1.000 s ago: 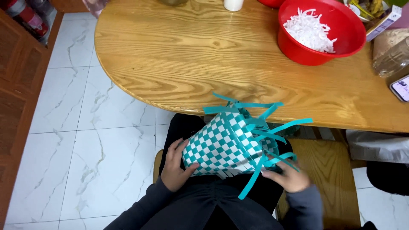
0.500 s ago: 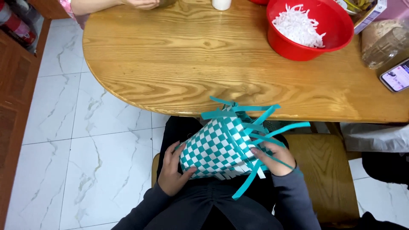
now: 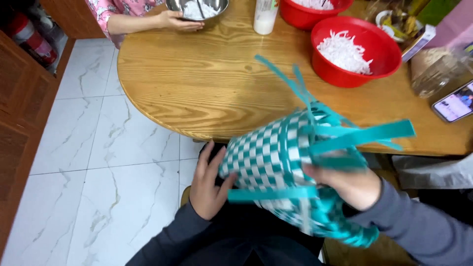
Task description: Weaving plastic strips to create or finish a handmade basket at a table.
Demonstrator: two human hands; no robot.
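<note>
A teal-and-white checkered woven basket (image 3: 276, 157) with loose teal strips sticking out sits tilted over my lap, below the table edge. My left hand (image 3: 207, 184) presses against its left side with fingers spread. My right hand (image 3: 347, 184) grips the basket's right side among the loose strips, partly blurred by motion.
A round wooden table (image 3: 207, 83) carries a red bowl (image 3: 357, 51) of white shreds, a second red bowl (image 3: 308, 7), a white bottle (image 3: 266, 15), a phone (image 3: 456, 106) and a jar (image 3: 436, 71). Another person's hand (image 3: 172, 20) holds a metal bowl (image 3: 197, 9). Marble floor (image 3: 84, 162) lies left.
The basket has been lifted and turned, now larger and tilted, with strips swinging up. My right hand has shifted onto its right side. The view has tipped up, showing more table.
</note>
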